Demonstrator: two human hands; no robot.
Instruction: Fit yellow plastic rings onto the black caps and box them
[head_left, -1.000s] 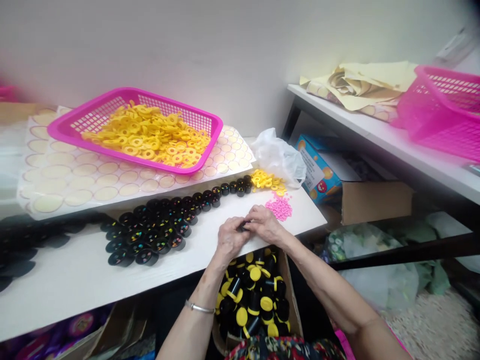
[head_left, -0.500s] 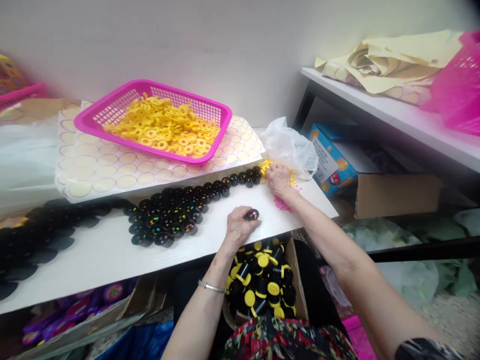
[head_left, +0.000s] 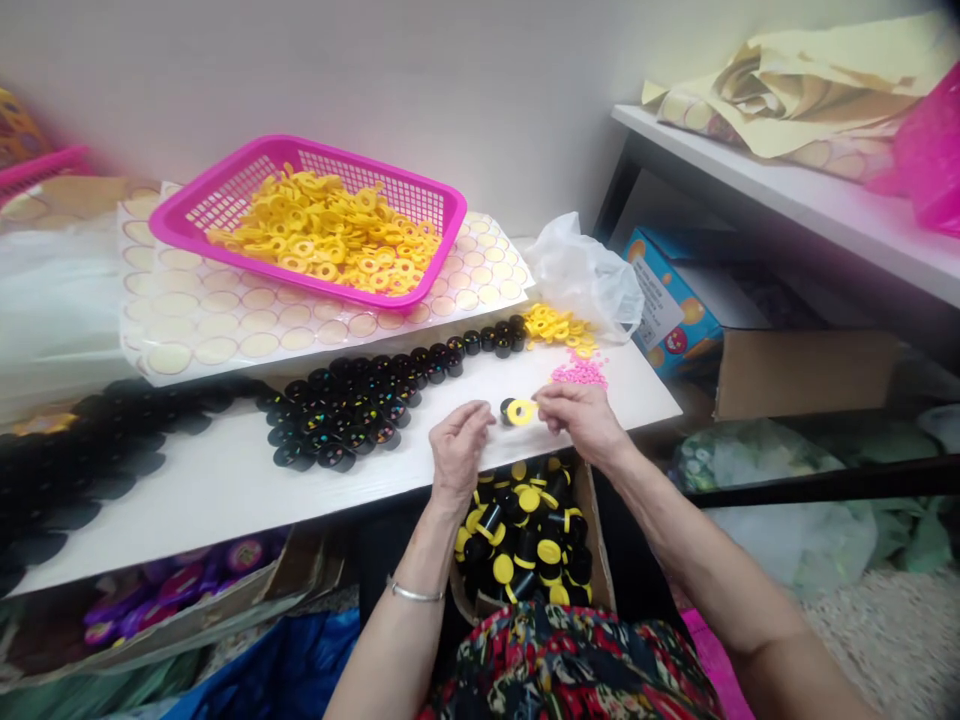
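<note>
My right hand (head_left: pixel 585 420) pinches the edge of a yellow ring-shaped lid (head_left: pixel 520 412), its hole facing me. Just behind the lid, partly covered by it, a small black cup (head_left: pixel 505 408) is at the white table's front part. My left hand (head_left: pixel 460 450) is close on the cup's left, with a narrow gap between them; its fingers are curled together, and whether anything is in them is hidden. Beyond my right hand lie a heap of pink beads (head_left: pixel 579 372) and a pile of yellow ring lids (head_left: pixel 559 328). Many black cups with coloured bits inside (head_left: pixel 345 410) stand to the left.
A pink basket (head_left: pixel 450 235) of yellow rings sits on printed sheets at the back. Below the table edge, at my lap, a cardboard box (head_left: pixel 598 530) holds black containers with yellow lids. A clear plastic bag (head_left: pixel 592 280) and a blue carton (head_left: pixel 660 310) are at right.
My right hand has come back from the yellow pile toward me with a ring lid. My left hand held the black cup before; now its fingers are apart from it. The view has shifted slightly.
</note>
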